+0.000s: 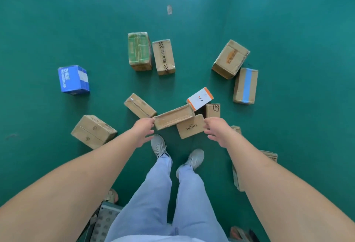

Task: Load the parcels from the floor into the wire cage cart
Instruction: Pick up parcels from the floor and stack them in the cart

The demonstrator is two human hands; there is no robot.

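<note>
You stand on the green floor (192, 11) with both arms stretched down toward a cluster of parcels just ahead of your white sneakers (159, 144). Your left hand (143, 132) hangs with fingers loosely spread, its fingertips at the near end of a long taped cardboard box (173, 116), holding nothing. Your right hand (216, 130) is likewise relaxed and empty, its fingers just beside a brown box printed JELLYCAT (190, 127). Behind these lie a white-and-orange carton (200, 98) and a box marked SF (213, 110). Farther out on the floor sit a blue box (74, 79) to your left, a green-taped box (139, 50) beside a tape-striped one (163, 56), and a blue-taped box (245, 86) to your right. A grey studded platform (106, 220) shows by your left leg.
</note>
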